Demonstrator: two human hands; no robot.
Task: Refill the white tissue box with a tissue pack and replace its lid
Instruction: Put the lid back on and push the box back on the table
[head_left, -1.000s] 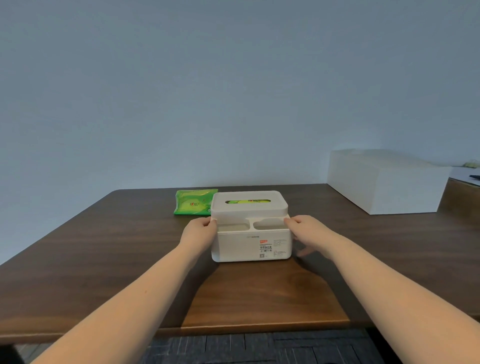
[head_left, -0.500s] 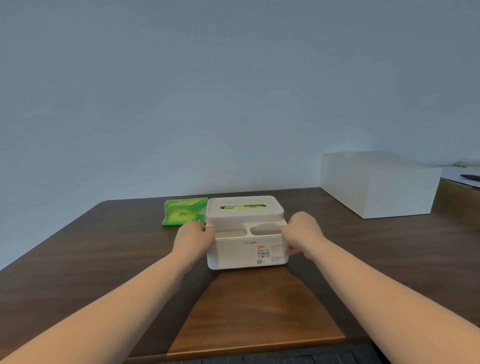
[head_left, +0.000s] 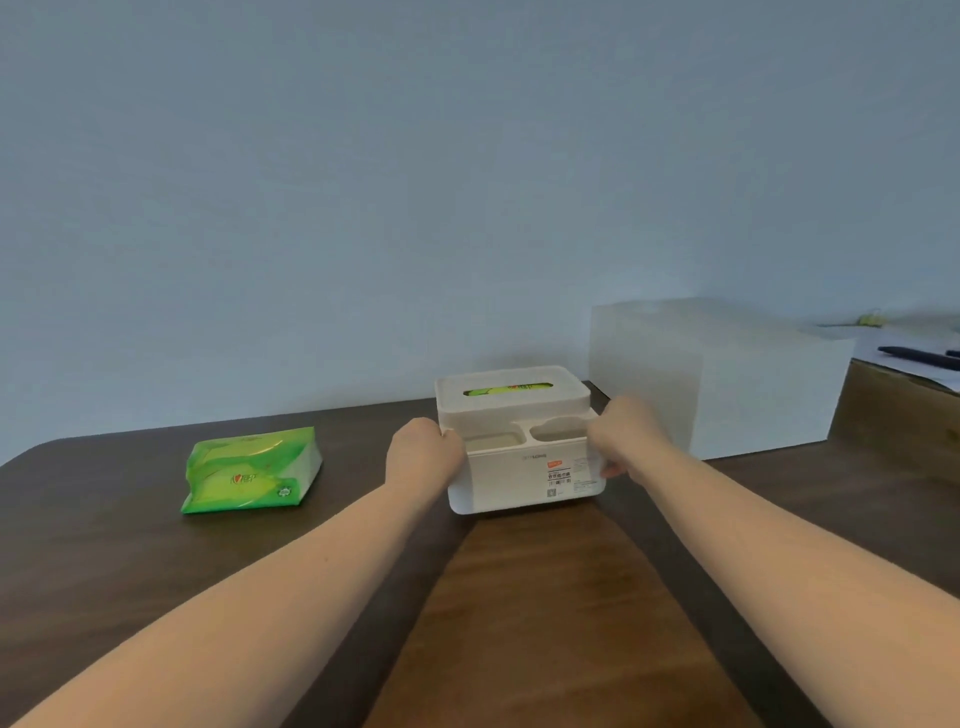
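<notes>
- My left hand and right hand each squeeze one side of the white tissue box.
- Its lid is on.
- A green tissue pack lies left of the box on the worktop.

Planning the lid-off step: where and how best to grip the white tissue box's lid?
Probably grip the lid by its two short ends, one hand per side, coming in from left and right. Its raised rim overhangs the box body, leaving an edge for fingertips; the top is flat apart from a narrow slot, so it gives little purchase. The left hand and right hand already flank the box just below it.
</notes>
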